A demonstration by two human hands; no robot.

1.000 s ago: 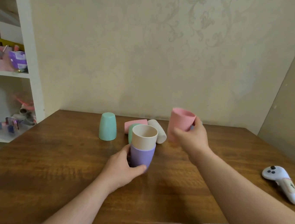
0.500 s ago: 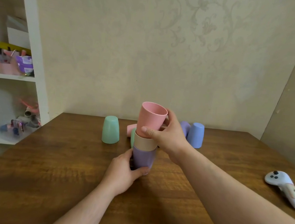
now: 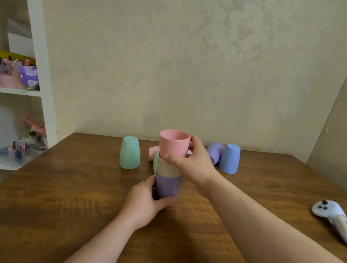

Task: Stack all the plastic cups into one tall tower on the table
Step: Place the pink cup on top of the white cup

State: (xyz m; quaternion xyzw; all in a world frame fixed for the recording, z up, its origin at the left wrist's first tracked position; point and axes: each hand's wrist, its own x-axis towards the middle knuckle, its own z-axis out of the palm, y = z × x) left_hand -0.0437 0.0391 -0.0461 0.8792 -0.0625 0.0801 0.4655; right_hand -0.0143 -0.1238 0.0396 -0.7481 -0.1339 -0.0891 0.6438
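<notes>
A stack of three cups stands mid-table: a purple cup [image 3: 167,185] at the bottom, a beige cup [image 3: 167,169] in it, and a pink cup [image 3: 173,143] on top. My left hand [image 3: 146,201] grips the purple cup at its base. My right hand [image 3: 192,162] holds the pink cup from the right, fingers wrapped round its lower part. A mint cup [image 3: 130,152] stands upside down to the left. Behind the stack lie another pink cup [image 3: 153,151] and a green cup [image 3: 155,161], mostly hidden. At the right, a lilac cup [image 3: 214,152] leans beside an upside-down blue cup [image 3: 229,158].
The wooden table [image 3: 73,206] ends at a near edge at the bottom. A white game controller [image 3: 335,221] lies at the right. White shelves [image 3: 34,72] with clutter stand at the left, a wall close behind.
My right hand carried the pink cup from the right over to the stack and lowered it into the beige cup. The left hand stayed on the purple cup.
</notes>
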